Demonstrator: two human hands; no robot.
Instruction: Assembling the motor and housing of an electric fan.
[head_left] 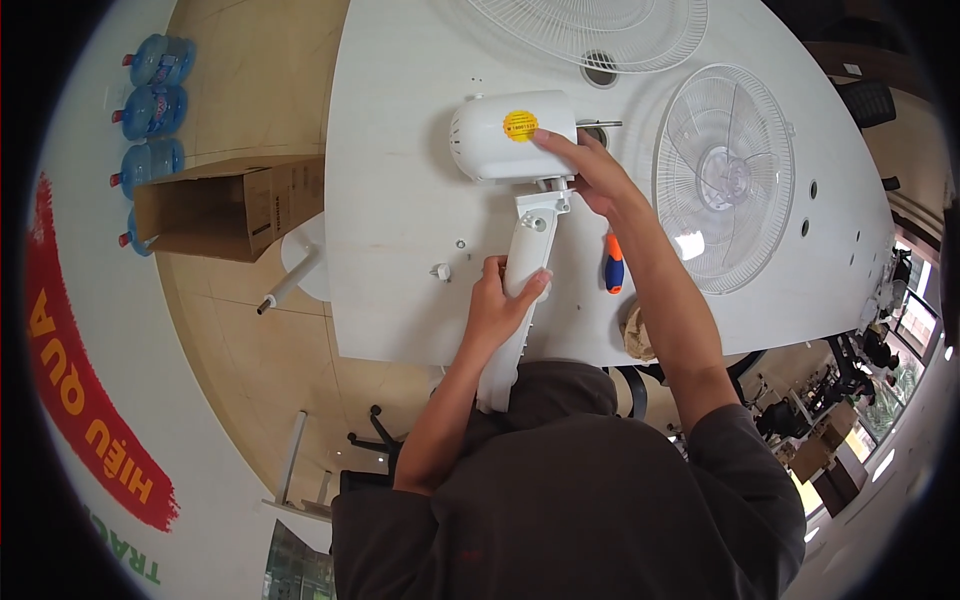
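A white fan motor housing [485, 150] with a round yellow sticker lies over the table, its metal shaft [603, 124] pointing right. Below it joins a white fan neck [528, 245] that runs down toward my lap. My left hand [503, 300] is wrapped round this neck. At the front end of the housing, my right hand [590, 168] grips it, with the index finger along its side near the sticker; the thumb is partly hidden. A screwdriver [614, 265] with an orange and blue handle lies beside my right forearm.
On the white table [390, 200] are a fan grille with blades [725, 180], another grille [600, 25] at the far edge, a small white knob [441, 271] and a nut [461, 244]. Left of it stand an open cardboard box [225, 210], a white stand [295, 280] and several water bottles [155, 110].
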